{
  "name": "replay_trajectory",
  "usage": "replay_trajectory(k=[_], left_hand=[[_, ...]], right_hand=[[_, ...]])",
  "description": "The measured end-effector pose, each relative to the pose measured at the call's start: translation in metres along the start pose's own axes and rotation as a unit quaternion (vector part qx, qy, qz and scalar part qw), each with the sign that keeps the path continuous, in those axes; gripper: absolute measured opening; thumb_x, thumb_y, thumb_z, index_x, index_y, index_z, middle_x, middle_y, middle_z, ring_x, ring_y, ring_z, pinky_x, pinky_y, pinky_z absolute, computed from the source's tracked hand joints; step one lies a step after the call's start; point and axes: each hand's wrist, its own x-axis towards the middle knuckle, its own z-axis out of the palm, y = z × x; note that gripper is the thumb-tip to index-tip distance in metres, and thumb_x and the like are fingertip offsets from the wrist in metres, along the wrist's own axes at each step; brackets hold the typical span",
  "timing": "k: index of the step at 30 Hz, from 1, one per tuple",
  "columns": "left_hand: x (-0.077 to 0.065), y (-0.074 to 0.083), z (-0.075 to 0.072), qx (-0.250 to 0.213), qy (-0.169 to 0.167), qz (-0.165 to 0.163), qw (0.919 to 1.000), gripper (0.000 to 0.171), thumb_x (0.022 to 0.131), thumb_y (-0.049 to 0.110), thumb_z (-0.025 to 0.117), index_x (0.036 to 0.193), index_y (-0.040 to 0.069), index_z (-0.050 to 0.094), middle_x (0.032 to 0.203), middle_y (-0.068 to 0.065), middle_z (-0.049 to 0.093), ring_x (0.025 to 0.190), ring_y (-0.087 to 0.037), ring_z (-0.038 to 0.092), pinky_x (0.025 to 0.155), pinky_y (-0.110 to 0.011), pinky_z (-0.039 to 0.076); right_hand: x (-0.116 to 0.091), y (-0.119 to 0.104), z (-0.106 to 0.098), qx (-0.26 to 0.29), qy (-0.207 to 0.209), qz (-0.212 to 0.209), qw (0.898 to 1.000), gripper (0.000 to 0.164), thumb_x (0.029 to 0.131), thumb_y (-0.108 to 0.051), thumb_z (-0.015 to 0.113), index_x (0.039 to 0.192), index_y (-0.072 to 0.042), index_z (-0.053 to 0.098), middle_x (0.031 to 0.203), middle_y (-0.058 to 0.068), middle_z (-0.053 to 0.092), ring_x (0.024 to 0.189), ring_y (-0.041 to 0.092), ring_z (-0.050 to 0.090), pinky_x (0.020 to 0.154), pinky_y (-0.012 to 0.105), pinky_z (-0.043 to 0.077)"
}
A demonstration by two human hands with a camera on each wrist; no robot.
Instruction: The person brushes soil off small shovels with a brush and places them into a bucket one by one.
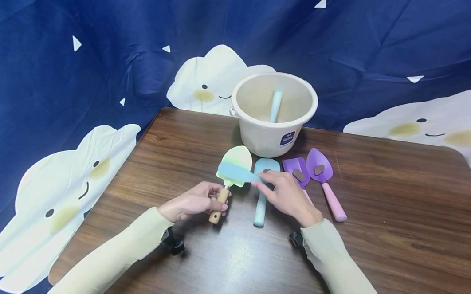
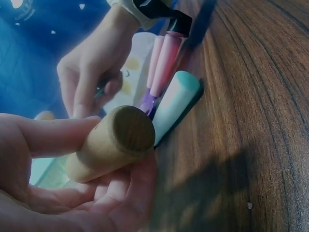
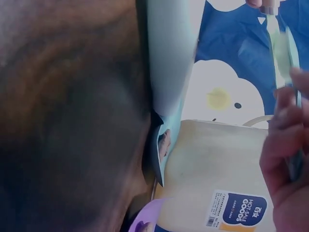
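My left hand [image 1: 195, 201] grips the wooden handle of a pale green trowel [image 1: 238, 154], its blade pointing away from me. Close up in the left wrist view, thumb and fingers wrap the wooden handle [image 2: 111, 145]. My right hand [image 1: 289, 195] pinches a light blue spatula [image 1: 236, 172], which lies across the trowel's blade in the head view. In the right wrist view the spatula's blade faces the trowel's blade [image 3: 280, 53]; whether they touch I cannot tell. Beneath the right hand, a light blue shovel [image 1: 260, 210] rests on the table, a brown lump partly visible in its scoop.
A beige bucket [image 1: 256, 137] stands at the back of the wooden table [image 1: 397, 195], a light blue handle [image 1: 276, 104] sticking up inside. Right of the blue shovel lie a purple square shovel [image 1: 293, 164] and a purple pointed trowel [image 1: 323, 162], each bearing a brown lump.
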Motion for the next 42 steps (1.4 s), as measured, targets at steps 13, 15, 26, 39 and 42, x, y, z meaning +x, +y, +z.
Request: replay_trajectory(k=[13,15,26,39,42], left_hand=[[0.0,-0.001,-0.001,-0.007,-0.002,-0.005,1.0,0.046,0.087,0.0,0.061,0.126,-0.016,0.044,0.099,-0.016,0.06,0.082,-0.02,0.066,0.073,-0.033,0.059],[-0.001,-0.001,-0.001,-0.006,-0.002,-0.004,1.0,0.045,0.087,0.0,0.061,0.125,-0.016,0.044,0.096,-0.014,0.06,0.081,-0.02,0.066,0.073,-0.034,0.059],[-0.003,-0.004,-0.001,-0.007,-0.01,0.0,0.9999,0.038,0.086,-0.001,0.063,0.117,-0.015,0.047,0.088,-0.006,0.06,0.08,-0.02,0.065,0.073,-0.033,0.059],[-0.005,-0.004,-0.002,-0.01,-0.015,-0.003,0.9998,0.035,0.085,-0.001,0.064,0.113,-0.014,0.049,0.087,-0.007,0.061,0.081,-0.021,0.066,0.077,-0.037,0.06],[-0.006,-0.004,-0.002,-0.01,-0.015,-0.003,0.9998,0.035,0.085,-0.002,0.064,0.114,-0.014,0.048,0.087,-0.006,0.061,0.081,-0.022,0.066,0.078,-0.039,0.06]], right_hand=[[-0.002,0.0,0.0,0.032,-0.098,0.016,0.995,0.033,0.092,-0.032,0.066,0.113,-0.007,0.072,0.109,0.008,0.073,0.105,0.023,0.068,0.093,0.039,0.053],[-0.002,0.001,0.001,0.026,-0.09,0.013,0.996,0.032,0.091,-0.031,0.066,0.112,-0.007,0.072,0.108,0.009,0.073,0.103,0.024,0.069,0.092,0.039,0.054],[0.003,0.007,-0.005,-0.046,0.011,0.029,0.998,0.022,0.089,-0.031,0.069,0.1,-0.013,0.076,0.089,0.001,0.074,0.081,0.02,0.071,0.069,0.038,0.056],[0.004,0.012,-0.008,-0.064,0.086,0.058,0.993,0.029,0.086,-0.025,0.073,0.108,-0.006,0.074,0.077,0.006,0.069,0.067,0.025,0.065,0.056,0.038,0.049],[0.004,0.013,-0.009,-0.066,0.091,0.06,0.992,0.029,0.085,-0.024,0.074,0.108,-0.006,0.073,0.08,0.007,0.07,0.071,0.027,0.067,0.059,0.039,0.051]])
